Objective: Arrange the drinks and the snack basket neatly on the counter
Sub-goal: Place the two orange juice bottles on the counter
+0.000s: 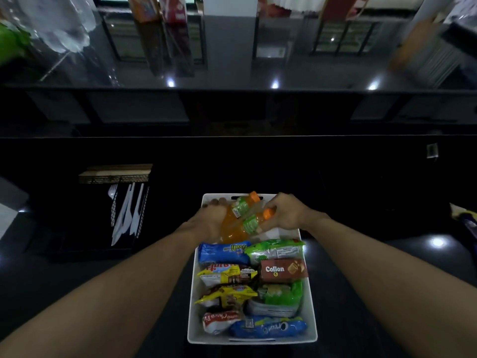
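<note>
Dark glossy counter [361,267] fills the frame. Two orange drink bottles [241,206] lie side by side at the far end of a white basket [311,306], just below centre. Their long axes run diagonally, with the orange caps pointing to the upper right. The left hand [214,215] curls around their bases, and the right hand [286,211] grips near the caps. Eight snack packets [224,253] fill the rest of the basket in two rows. At middle left, a black wire holder [113,177] holds white plastic cutlery [126,215].
</note>
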`<state>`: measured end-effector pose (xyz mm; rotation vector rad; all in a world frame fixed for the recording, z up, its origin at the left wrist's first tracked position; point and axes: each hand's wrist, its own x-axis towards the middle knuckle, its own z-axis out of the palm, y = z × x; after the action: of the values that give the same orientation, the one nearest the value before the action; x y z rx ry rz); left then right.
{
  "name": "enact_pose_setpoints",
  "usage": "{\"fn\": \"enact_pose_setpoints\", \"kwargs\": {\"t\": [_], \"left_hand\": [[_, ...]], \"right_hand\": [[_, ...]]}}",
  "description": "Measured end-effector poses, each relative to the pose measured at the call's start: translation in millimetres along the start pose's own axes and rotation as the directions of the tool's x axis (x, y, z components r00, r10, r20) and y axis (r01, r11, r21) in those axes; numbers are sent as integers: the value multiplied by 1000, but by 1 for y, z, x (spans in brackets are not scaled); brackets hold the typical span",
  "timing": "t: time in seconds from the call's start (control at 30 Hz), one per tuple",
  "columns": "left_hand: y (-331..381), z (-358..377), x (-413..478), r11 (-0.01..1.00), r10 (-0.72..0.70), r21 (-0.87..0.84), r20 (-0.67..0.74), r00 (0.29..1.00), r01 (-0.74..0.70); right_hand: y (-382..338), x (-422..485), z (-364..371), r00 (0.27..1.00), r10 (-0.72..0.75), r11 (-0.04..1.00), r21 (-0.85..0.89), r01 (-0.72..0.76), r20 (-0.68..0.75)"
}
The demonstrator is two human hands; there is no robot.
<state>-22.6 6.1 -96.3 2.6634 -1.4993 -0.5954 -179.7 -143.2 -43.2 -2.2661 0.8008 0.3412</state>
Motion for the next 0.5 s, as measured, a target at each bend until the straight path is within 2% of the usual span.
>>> {"fn": "enact_pose_setpoints", "kwargs": {"t": [0.1, 0.2, 0.4, 0.5], "left_hand": [[-3, -17, -16, 998, 49, -29, -88, 995, -52], [-6, -35, -33, 986, 83, -132, -150, 985, -103], [-14, -72, -63, 926, 88, -340, -225, 970, -163], [-20, -93, -78, 896, 112, -390, -268, 957, -214]], "right_hand": [[-15, -15, -6, 996, -73, 997, 21, 74, -49], [-28, -29, -12, 987, -116, 990, 72, 124, -108], [-52, -55, -22, 962, -140, 952, 237, 196, -234], [-67, -63, -31, 941, -126, 921, 315, 228, -313]]}}
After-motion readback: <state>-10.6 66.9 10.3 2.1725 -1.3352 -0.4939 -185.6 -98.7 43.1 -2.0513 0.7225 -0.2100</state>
